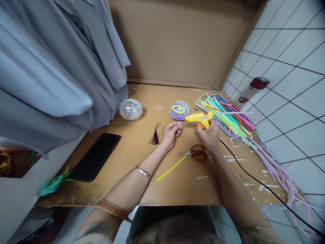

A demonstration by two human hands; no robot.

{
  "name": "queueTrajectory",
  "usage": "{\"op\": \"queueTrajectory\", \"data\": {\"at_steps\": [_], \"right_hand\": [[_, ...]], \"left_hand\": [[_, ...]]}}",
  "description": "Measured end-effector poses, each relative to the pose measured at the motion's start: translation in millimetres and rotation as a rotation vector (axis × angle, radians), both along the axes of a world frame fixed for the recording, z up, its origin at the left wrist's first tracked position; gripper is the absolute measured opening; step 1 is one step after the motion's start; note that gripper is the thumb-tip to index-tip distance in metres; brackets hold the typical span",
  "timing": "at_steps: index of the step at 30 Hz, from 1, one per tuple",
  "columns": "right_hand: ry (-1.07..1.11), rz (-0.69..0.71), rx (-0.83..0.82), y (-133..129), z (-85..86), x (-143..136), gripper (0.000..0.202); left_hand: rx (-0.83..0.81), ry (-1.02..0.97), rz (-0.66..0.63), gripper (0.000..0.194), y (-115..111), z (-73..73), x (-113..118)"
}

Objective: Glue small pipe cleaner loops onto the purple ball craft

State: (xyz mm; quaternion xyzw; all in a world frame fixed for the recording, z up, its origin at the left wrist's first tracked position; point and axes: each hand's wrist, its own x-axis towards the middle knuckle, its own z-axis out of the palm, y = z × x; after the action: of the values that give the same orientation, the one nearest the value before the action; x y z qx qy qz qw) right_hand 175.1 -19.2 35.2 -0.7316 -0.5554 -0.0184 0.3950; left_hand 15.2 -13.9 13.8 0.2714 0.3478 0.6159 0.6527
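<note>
A yellow hot glue gun is gripped in my right hand, a clear glue stick jutting from its back and its nozzle pointing left. Just below the nozzle, my left hand is closed in a pinch; whatever is between the fingertips is too small to make out. Behind the nozzle sits a round ball wrapped in purple, with a yellow ring on it. A dark purple tassel lies left of my left hand. Red-handled scissors rest between my forearms, touching a yellow pipe cleaner strip.
A clear speckled ball and a small pink curved piece are further left. A black phone lies by grey cloth. Many coloured pipe cleaners pile at right, near a black cord and a red-lidded container.
</note>
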Motion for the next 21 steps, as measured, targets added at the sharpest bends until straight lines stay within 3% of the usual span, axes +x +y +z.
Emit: {"op": "queueTrajectory", "data": {"at_steps": [21], "right_hand": [[0.025, 0.009, -0.002, 0.7, -1.8, -0.5, 0.040]], "left_hand": [[0.005, 0.024, 0.003, 0.034, -0.5, 0.4, 1.8]]}}
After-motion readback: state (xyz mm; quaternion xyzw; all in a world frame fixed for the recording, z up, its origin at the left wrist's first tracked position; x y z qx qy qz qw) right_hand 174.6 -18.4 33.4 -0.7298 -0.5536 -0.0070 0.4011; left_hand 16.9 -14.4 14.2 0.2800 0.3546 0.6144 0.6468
